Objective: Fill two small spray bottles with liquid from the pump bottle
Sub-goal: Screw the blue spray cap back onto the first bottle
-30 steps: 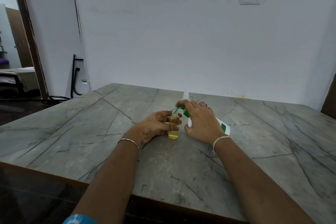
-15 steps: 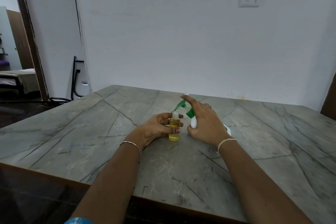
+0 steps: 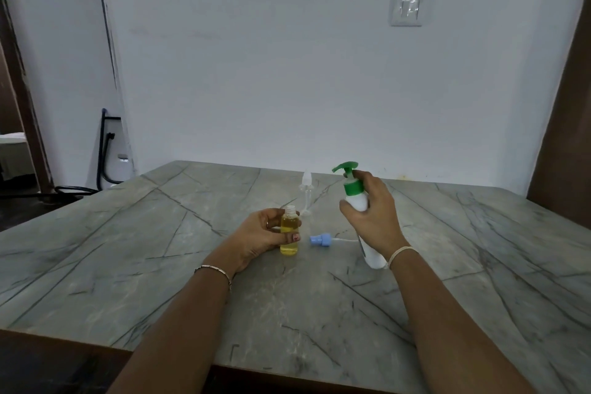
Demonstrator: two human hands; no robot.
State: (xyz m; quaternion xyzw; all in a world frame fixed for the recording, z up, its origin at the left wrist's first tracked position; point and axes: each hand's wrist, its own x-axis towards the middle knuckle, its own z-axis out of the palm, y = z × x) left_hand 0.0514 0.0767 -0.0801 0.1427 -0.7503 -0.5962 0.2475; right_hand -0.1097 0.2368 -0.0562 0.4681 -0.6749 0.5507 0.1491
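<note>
Head view. The left hand (image 3: 259, 238) grips the yellow bottle (image 3: 289, 230), which stands upright on the bench (image 3: 128, 249), neck open and nearly full. The right hand (image 3: 372, 217) is wrapped round the pump bottle (image 3: 353, 193), apart to the right. The pump bottle's long axis leans, with the green pump head uppermost and farther from the person and the spout pointing left. Its base appears to touch the bench, though the wrist hides the contact.

The blue cap (image 3: 320, 239) lies on its side between the hands, just right of the yellow bottle, its dip tube running toward the pump bottle. The clear bottle (image 3: 306, 190), capped and seemingly empty, stands beyond the yellow bottle, slightly nearer the left hand.

On this evidence one bottle is filled and awaits its cap, and the clear bottle remains to be filled.

The bench is grey veined stone with a brown edge. Behind it, a pale wall (image 3: 256, 57) carries a switch (image 3: 406, 9), with a doorway at left.
</note>
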